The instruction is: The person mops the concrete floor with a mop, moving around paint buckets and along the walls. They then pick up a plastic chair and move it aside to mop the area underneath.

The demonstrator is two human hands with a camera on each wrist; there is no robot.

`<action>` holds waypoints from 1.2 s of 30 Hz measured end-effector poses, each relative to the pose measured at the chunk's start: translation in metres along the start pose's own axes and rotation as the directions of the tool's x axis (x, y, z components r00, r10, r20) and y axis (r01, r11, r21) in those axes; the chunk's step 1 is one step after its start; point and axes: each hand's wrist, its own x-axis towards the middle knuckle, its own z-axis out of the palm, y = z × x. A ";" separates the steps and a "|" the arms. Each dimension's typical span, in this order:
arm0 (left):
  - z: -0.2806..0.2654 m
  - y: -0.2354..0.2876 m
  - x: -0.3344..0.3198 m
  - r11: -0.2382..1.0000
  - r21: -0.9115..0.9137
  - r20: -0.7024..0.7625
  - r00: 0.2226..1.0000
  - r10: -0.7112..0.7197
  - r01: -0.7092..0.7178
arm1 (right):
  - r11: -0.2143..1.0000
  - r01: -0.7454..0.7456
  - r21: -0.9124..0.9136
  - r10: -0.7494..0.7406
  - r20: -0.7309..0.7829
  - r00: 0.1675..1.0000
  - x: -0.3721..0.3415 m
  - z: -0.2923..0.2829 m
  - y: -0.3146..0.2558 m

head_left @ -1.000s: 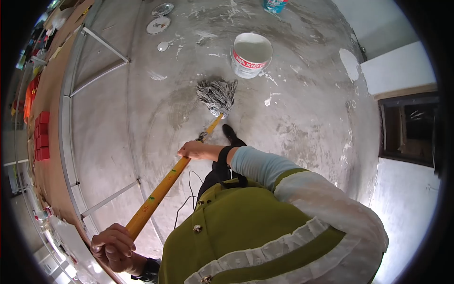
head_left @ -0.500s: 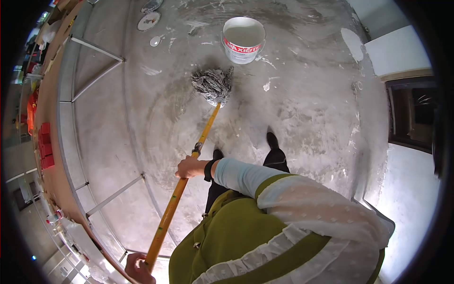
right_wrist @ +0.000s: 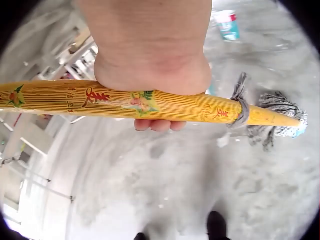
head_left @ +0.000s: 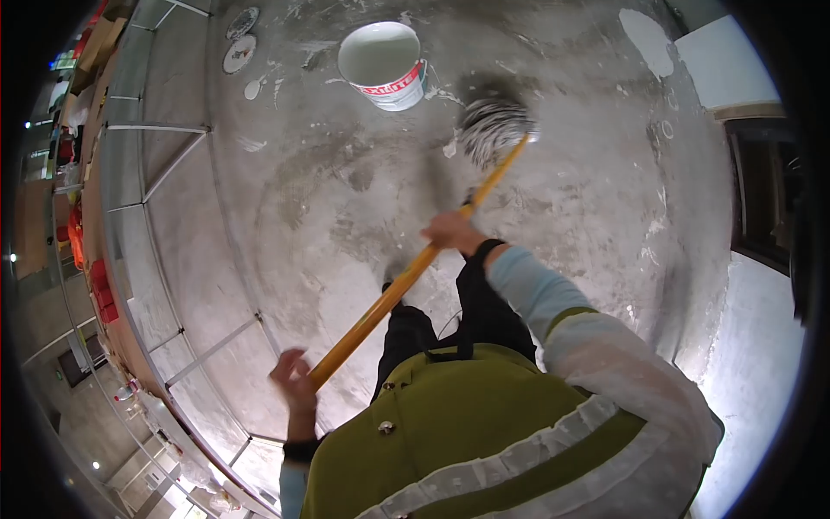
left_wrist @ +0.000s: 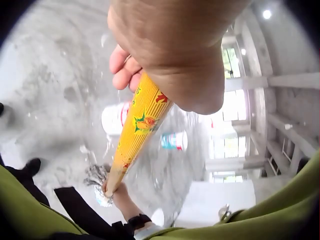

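Observation:
A mop with a yellow patterned handle (head_left: pixel 380 311) slants across the head view. Its grey stringy mop head (head_left: pixel 494 130) lies on the concrete floor, blurred, right of a white bucket. My right hand (head_left: pixel 454 232) grips the handle partway down, fingertips (right_wrist: pixel 160 125) showing under it in the right wrist view. At the handle's top end, low on the left, my left hand (head_left: pixel 296 381) holds on, with curled fingers (left_wrist: pixel 125 70) beside the shaft in the left wrist view. A grey strip (right_wrist: pixel 241 100) is tied round the handle below the right hand.
The white bucket (head_left: pixel 380 69) with a red label stands ahead. Two round lids (head_left: pixel 240 54) lie far left. Metal frame bars (head_left: pixel 212 350) and a brown board line the left; a pale wall (head_left: pixel 743 372) with a dark opening (head_left: pixel 761 186) is at right. A blue-green bucket (left_wrist: pixel 174 141) stands farther off.
The mop head has swept to the right, from left of the bucket to right of it. Both hands moved with the handle, the right hand going right and forward. The view has shifted too.

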 end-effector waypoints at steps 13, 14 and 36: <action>0.169 0.117 0.001 1.000 0.010 0.863 0.505 -0.017 0.016 | 0.900 -0.429 0.078 0.427 0.043 0.903 -0.202 0.055 0.162; 0.157 0.133 0.005 0.991 0.087 0.870 0.476 -0.127 0.104 | 0.906 -0.418 0.064 0.416 0.054 0.908 -0.200 0.057 0.156; -0.267 -0.034 -0.427 0.894 0.258 -0.585 0.796 -0.157 0.366 | 0.856 0.110 0.505 -0.242 0.202 0.949 -0.111 0.093 -0.492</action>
